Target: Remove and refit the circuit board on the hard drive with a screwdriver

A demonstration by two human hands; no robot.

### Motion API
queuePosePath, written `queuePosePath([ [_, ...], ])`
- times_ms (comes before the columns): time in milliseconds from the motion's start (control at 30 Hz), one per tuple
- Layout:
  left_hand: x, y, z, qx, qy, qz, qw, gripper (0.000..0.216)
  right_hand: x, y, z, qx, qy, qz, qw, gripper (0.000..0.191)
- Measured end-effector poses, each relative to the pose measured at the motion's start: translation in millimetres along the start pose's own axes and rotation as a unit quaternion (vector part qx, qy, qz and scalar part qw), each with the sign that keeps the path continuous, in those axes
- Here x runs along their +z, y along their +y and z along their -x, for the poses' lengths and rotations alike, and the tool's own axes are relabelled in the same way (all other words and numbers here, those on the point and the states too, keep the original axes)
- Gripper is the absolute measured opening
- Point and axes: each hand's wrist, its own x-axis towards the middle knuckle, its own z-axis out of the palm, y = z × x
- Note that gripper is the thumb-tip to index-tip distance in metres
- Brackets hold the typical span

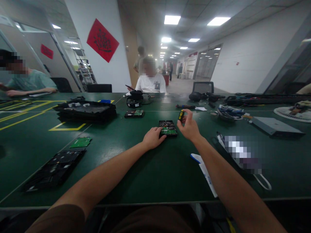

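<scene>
A hard drive [168, 128] with a green circuit board lies flat on the green table in front of me. My left hand [155, 137] grips its left side, thumb at the near edge and fingers along the far part. Just right of the drive and raised above the table, my right hand [189, 125] pinches a black and yellow screwdriver [181, 115] by its handle. The handle stands nearly upright; I cannot make out its shaft. Behind and to the left rests a second hard drive [134, 113] with a green board.
Black plastic housings [85, 110] and a black panel [55, 170] lie left, near a loose green circuit board [81, 142]. On the right are a grey metal box [277, 125], bundled cables [229, 112] and a white-blue strip [206, 176]. A person in white [152, 83] sits opposite.
</scene>
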Motion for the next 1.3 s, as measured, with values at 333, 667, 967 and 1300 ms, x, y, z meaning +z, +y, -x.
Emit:
queuePosePath([
  [333,2.0,-2.1,0.0,0.007,0.003,0.004,1.0,0.058,0.1,-2.8,2.0,-0.004,0.017,0.027,0.999,0.066],
  [667,2.6,-2.0,-0.9,0.004,0.004,0.005,1.0,0.058,2.5,-0.2,2.5,-0.001,0.009,0.011,1.0,0.066],
  [967,2.4,-2.2,0.1,0.007,0.006,0.004,1.0,0.057,0.8,1.6,1.9,0.006,0.02,0.0,1.0,0.061],
  [1300,2.3,-1.8,-0.5,0.003,0.003,0.005,1.0,0.056,-0.4,-1.3,1.0,-0.001,0.021,0.005,1.0,0.059],
])
